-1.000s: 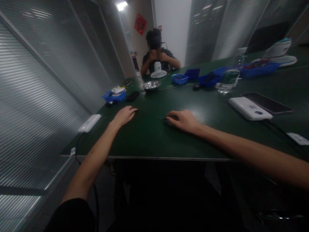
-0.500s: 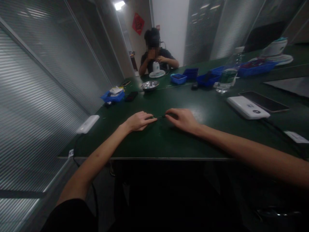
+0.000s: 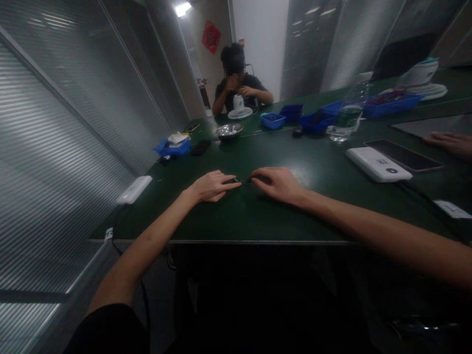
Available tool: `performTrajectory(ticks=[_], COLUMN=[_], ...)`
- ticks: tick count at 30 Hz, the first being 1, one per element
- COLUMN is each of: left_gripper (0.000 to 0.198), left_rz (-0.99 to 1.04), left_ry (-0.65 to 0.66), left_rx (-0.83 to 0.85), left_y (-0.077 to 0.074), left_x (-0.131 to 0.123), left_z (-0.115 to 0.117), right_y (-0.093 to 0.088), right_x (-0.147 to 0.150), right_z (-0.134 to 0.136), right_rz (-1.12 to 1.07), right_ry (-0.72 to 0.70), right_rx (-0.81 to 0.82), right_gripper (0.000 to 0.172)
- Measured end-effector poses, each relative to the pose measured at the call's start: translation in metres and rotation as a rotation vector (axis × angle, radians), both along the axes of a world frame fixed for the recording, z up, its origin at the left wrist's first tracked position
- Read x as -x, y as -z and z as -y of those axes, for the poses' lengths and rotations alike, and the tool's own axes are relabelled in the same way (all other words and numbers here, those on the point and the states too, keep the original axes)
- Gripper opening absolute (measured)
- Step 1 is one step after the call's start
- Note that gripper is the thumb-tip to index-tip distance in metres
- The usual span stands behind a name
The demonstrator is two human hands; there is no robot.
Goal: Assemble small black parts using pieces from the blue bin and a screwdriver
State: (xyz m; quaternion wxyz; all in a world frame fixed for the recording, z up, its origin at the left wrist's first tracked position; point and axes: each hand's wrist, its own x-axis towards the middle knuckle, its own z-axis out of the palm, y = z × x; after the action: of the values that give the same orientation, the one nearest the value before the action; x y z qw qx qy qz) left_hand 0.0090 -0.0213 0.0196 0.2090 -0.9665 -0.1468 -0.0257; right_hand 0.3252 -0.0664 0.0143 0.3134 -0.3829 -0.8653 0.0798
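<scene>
Fingertips [image 3: 236, 182] of my left hand [image 3: 212, 186] have slid right to meet my right hand [image 3: 278, 183], both pinching one small dark piece [image 3: 244, 180].

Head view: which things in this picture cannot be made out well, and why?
Head view: the small dark piece between the left hand and the right hand is too small and dark against the green table; the grip of either hand on it cannot be told.
Head view: another person's hand is cut off by the right edge.
Head view: what lies in the blue bin is too far and dim.
</scene>
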Motion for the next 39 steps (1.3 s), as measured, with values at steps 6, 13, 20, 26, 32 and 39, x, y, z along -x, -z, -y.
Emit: performTrajectory(ticks=[6,13,20,26,32,39], left_gripper=[0.062,0.062,0.063,0.063,0.06,0.062], left_rz=[0.001,0.014,0.027,0.01,0.004,0.011], left_ry=[0.001,0.009,0.002,-0.002,-0.005,0.0], left_rx=[0.007,0.009,0.015,0.02,0.012,0.024], left_y=[0.0009,0.0007,0.0025,0.001,0.001,0.0027], left_x=[0.0006,-0.0003,0.0001,-0.001,-0.0015,-0.0006], left_z=[-0.0005,0.0004,0.0,0.0017,0.0018,-0.0004], right_y=[0.0044,0.0029,0.0027,0.004,0.0059,0.0084], right_x=[0.0001,-0.0002,0.0008,0.0033,0.0049,0.0064], right_z=[-0.0036,-0.0025,-0.0011,-0.0025,-0.0034,-0.004], right_rz=[0.029,0.056,0.047,0.061,0.049,0.028], right_ry=[-0.01,-0.033,-0.019,-0.016,0.003,0.023], right_rx=[-0.024,-0.023,-0.01,-0.013,-0.023,-0.035], right_gripper=[0.033,0.036,0.037,0.037,0.038,0.037])
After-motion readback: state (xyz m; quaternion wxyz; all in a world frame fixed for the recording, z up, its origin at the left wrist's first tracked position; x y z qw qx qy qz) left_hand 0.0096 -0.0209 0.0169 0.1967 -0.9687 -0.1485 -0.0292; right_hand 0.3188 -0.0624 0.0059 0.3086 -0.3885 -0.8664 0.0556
